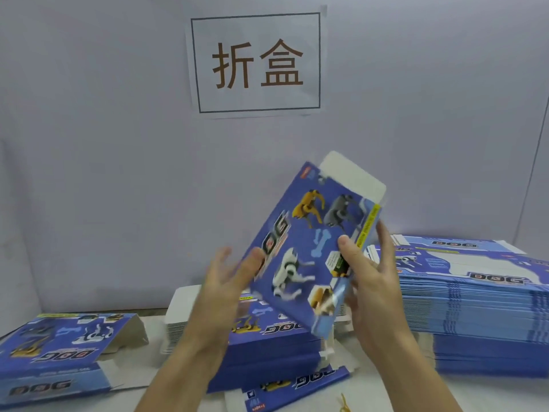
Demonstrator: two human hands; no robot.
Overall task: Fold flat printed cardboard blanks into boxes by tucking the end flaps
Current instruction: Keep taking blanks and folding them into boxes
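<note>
A blue printed cardboard blank (309,248) is held up in the air above the counter (490,395), tilted so its upper end leans to the right. Its face shows toy dogs in yellow, grey and white, pale bones, and the word DOG running along its left edge. A plain white end flap (353,176) sticks up from its top end, unfolded. The blank is blurred along its edges.

The right hand (368,281) grips the blank's right edge, thumb pressed on the printed face and fingers curled round behind. The left hand (228,278) is at the blank's lower left edge with fingers spread and fairly straight; its thumb touches the edge, and the blur makes it hard to tell how firmly it holds.

Directly below the hands lies a stack of flat blanks (267,346) on the counter, printed side up, with another single blank (294,388) poking out nearer the person. To the right stands a taller stack of flat blanks (481,307), laid at a different angle. At the left, a partly opened box (68,346) lies on the counter with its flaps loose. A small yellowish rubber band (344,405) lies on the counter at the bottom edge.

On the pale wall behind hangs a white paper sign (255,62) with two brown Chinese characters inside a dark frame.
</note>
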